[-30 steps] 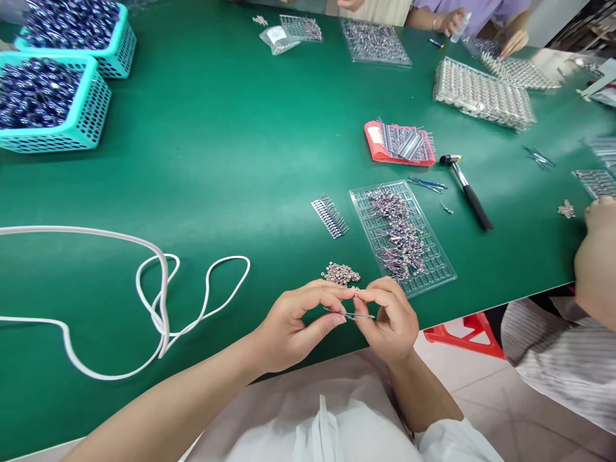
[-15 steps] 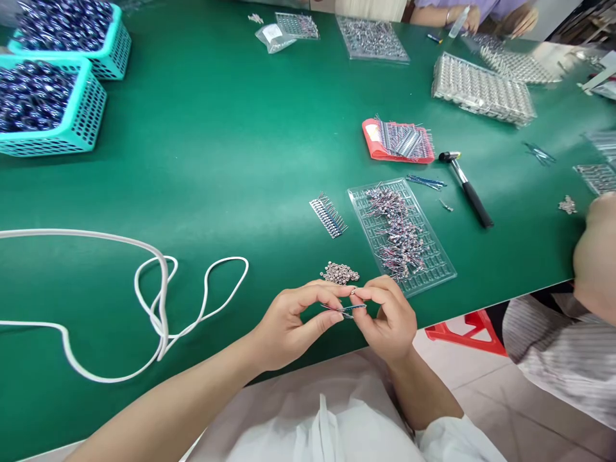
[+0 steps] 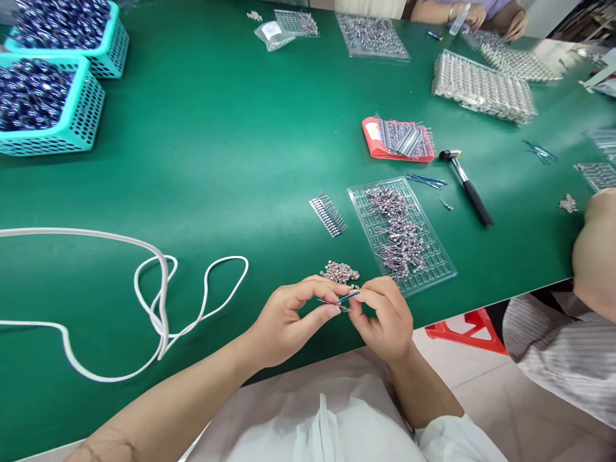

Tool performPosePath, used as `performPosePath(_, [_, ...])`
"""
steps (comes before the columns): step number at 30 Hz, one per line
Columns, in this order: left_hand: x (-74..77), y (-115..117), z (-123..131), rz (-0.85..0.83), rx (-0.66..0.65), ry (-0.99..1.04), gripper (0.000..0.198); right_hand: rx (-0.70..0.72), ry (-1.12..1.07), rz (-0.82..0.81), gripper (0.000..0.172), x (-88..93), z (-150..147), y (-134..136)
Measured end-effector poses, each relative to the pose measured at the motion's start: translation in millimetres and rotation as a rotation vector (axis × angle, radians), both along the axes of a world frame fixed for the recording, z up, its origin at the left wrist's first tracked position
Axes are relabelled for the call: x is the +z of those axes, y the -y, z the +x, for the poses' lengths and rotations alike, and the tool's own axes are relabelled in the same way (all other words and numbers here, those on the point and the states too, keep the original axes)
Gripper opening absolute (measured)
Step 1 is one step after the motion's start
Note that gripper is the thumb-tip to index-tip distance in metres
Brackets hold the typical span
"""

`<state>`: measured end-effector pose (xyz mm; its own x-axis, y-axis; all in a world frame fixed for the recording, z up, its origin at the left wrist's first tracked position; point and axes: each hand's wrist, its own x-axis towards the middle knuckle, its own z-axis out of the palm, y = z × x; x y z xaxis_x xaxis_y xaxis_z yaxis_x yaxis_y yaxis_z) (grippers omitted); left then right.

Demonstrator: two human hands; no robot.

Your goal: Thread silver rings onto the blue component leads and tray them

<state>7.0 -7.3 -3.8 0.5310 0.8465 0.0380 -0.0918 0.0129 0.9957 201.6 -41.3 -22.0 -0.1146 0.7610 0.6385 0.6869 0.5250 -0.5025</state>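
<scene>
Just above the table's near edge, my left hand (image 3: 293, 321) pinches a thin blue strip with fine wire leads (image 3: 347, 298) between thumb and fingers. My right hand (image 3: 387, 317) meets the strip's right end with its fingers closed. Whatever sits between those fingertips is too small to make out. Right behind my fingers lies a pile of small round metal caps (image 3: 339, 272). A clear plastic tray (image 3: 436, 260) beyond my right hand bears a heap of small wired parts (image 3: 399, 231). Left of the tray rests a row of wired components (image 3: 328, 215).
A black-handled hammer (image 3: 474, 199) and a red packet (image 3: 375, 147) of wired strips lie beyond the tray. White cord (image 3: 163, 289) loops at left. Turquoise baskets (image 3: 86, 109) hold dark glossy pieces. Stacked trays (image 3: 484, 86) stand at far right, near co-workers' hands (image 3: 517, 27).
The strip in my left hand has tilted, its right end now higher. A small metal piece seen earlier at my right fingertips is no longer visible. My right hand has shifted slightly left.
</scene>
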Motion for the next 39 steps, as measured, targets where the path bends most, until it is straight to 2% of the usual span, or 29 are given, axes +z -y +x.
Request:
performPosePath(6, [-2.8,1.0,-1.1,-0.043,-0.006,0.035,0.009,-0.055,-0.133,-0.074,0.022,-1.2,-2.0,3.5])
performPosePath(16, [-1.6,0.3,2.7,0.271,0.033,-0.018,0.016,-0.035,-0.256,-0.151,0.02,2.4,-6.3,4.8])
performPosePath(21, [-3.0,-0.5,3.8,0.381,0.035,-0.003,0.02,-0.047,-0.281,-0.123,0.02,3.3,-7.0,3.4])
performPosePath(27, [-1.3,0.8,3.9,0.323,0.038,0.004,0.015,-0.072,-0.261,-0.09,0.023,0.0,-7.9,5.3])
performPosePath(39, [-2.8,5.2,2.1,0.081,0.013,0.016,0.011,-0.091,-0.232,-0.029,0.025,-2.3,-9.1,3.7])
